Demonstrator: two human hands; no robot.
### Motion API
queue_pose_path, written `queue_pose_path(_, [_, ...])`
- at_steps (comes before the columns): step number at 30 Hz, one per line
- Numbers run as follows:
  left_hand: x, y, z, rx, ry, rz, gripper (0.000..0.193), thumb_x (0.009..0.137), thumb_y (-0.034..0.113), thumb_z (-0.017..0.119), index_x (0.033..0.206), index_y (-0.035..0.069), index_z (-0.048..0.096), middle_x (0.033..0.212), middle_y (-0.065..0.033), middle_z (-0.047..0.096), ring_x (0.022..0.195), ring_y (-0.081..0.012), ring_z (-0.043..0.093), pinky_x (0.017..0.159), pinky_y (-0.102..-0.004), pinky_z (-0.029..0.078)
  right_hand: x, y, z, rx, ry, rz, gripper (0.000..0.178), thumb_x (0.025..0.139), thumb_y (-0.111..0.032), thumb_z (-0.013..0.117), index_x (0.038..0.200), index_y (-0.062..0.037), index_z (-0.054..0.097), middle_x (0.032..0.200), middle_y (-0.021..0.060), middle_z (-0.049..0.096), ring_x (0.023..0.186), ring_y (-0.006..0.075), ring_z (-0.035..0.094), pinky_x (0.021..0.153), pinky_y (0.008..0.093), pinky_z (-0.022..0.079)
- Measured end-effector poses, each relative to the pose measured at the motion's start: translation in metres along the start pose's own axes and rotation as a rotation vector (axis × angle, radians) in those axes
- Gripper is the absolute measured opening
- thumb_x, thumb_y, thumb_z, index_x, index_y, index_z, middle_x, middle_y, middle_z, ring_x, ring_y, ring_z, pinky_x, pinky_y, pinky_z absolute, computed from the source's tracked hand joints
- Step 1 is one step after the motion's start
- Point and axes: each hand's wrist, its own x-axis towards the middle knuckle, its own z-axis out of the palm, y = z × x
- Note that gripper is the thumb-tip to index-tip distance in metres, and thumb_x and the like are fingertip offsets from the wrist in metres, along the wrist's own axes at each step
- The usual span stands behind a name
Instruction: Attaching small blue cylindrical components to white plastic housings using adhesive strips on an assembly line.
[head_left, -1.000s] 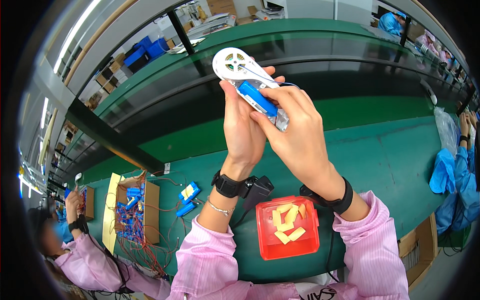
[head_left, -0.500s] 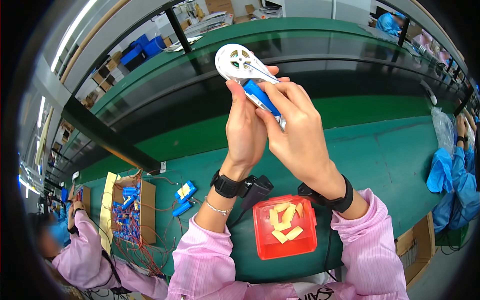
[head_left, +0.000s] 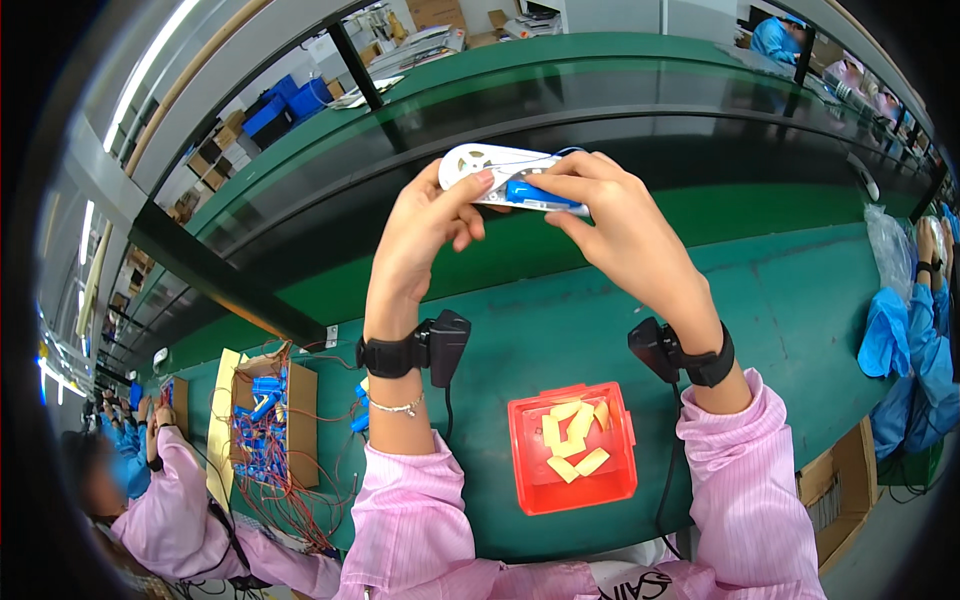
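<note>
A white, long plastic housing (head_left: 503,156) with a round slotted end is held over the far side of the bench. In its open body lies a blue battery pack (head_left: 540,194), and a thin wire runs along the top. My left hand (head_left: 420,225) grips the round end, thumb on top and the other fingers partly hidden behind. At the other end, my right hand (head_left: 640,220) has its index finger pressed near the battery pack and its thumb by the near edge.
A red tray (head_left: 525,490) with yellow foam-like blocks (head_left: 572,435) sits near me. To the left stands a cardboard box (head_left: 302,425) of blue wired battery packs (head_left: 262,440). A person in pink (head_left: 175,495) works at left; blue sleeves (head_left: 905,370) show at right. Black rails run behind the bench.
The housing has come lower and turned from steeply slanted to nearly level. My left hand has shifted left onto the round end; my right hand has turned with the battery end.
</note>
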Motion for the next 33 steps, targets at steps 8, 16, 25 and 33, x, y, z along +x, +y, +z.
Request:
queue_pose_path(8, [0.060,-0.133,-0.045,-0.166,0.511,0.025,0.034,0.085,0.009,0.059,0.107,-0.010,0.040,0.099,-0.0210,0.060,0.080,-0.0267,0.069,0.073,-0.0335,0.063,0.007,0.003,-0.037,-0.018,0.151,0.156,0.043,0.086,-0.016,0.069,0.126,-0.0021,0.061,0.101,0.0165,0.069,0.097,0.0312,0.064,0.086,0.0364,0.049])
queue_pose_path(16, [0.057,-0.166,-0.043,0.807,0.344,-0.153,0.052,0.082,0.027,0.069,0.114,-0.002,0.041,0.103,-0.0258,0.064,0.094,-0.0369,0.065,0.084,-0.0398,0.050,0.004,0.013,-0.051,-0.008,0.148,0.231,0.032,0.089,-0.017,0.066,0.115,0.0002,0.067,0.092,0.0159,0.072,0.086,0.0240,0.069,0.080,0.0322,0.051])
queue_pose_path(25, [-0.031,-0.028,-0.120,1.136,0.055,-0.096,0.020,0.083,0.018,0.064,0.092,0.001,0.071,0.087,-0.0153,0.071,0.083,-0.0271,0.070,0.077,-0.0355,0.053,0.001,0.009,-0.055,-0.004,-0.049,0.179,0.030,0.090,-0.017,0.066,0.115,-0.0007,0.068,0.095,0.0126,0.073,0.090,0.0159,0.068,0.080,0.0282,0.050])
queue_pose_path(33, [-0.150,-0.057,-0.143,1.169,-0.107,-0.351,0.013,0.076,0.011,0.074,0.083,0.001,0.069,0.077,-0.0103,0.069,0.073,-0.0210,0.066,0.069,-0.0322,0.052,0.004,0.013,-0.066,0.026,0.066,0.151,0.028,0.098,-0.016,0.057,0.122,-0.0040,0.067,0.101,0.0046,0.069,0.097,0.0117,0.065,0.093,0.0258,0.047])
